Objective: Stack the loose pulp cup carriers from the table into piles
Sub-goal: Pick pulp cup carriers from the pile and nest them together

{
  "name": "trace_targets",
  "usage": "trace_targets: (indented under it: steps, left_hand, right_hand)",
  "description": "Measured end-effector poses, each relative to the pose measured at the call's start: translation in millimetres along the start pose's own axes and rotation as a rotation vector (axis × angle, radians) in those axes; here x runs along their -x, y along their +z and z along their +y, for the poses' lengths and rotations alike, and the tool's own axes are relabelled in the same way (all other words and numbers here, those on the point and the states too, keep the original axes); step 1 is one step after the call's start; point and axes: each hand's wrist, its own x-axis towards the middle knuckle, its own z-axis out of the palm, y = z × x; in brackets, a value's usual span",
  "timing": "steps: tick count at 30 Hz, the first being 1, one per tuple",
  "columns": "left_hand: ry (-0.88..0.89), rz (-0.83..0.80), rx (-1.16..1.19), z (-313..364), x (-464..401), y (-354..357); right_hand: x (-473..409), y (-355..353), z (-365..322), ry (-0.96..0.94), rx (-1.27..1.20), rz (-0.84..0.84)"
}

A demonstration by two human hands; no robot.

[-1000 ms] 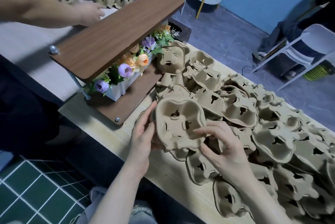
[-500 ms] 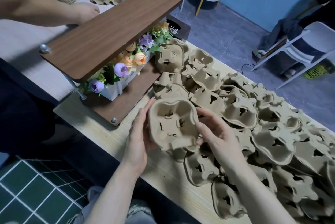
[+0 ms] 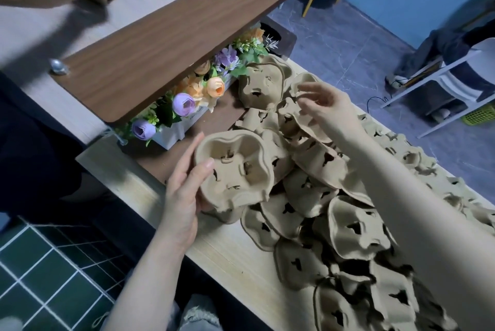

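A small nested pile of carriers is brown-grey moulded pulp, with a wavy rim and dark cut-outs in its hollows. It is tilted, its open side facing up and toward the camera, above the near edge of the light wooden table. To its right, a big loose heap of carriers covers the table, overlapping at many angles. At the far end of the heap, 1 carrier leans almost upright.
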Motion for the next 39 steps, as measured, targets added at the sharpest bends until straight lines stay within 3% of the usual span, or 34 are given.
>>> trace_targets:
  steps: [12, 22, 30, 34, 36, 39]
  left_hand:
    - [-0.035, 0.030, -0.021, 5, -30, 9]
    - [-0.036, 0.027, -0.048, 5, -29, 8]
    - [-0.022, 0.004, -0.057, 9, -16, 12]
    - [0.011, 0.012, -0.083, 8, -11, 18]
    - [0.021, 0.010, -0.105, 7, -8, 22]
    - [0.037, 0.016, -0.135, 3, -2, 26]
  right_hand:
    - [-97, 43, 38, 0.211, 0.131, -0.034]
    - [-85, 47, 19, 0.325, -0.086, 0.005]
    - [-6, 7, -25, 0.039, -0.221, 0.277]
    - [52, -3, -38, -0.124, -0.310, 0.334]
    - [77, 0, -36, -0.243, -0.239, 0.342]
    - [106, 13, -28, -0.498, 0.099, 0.371]
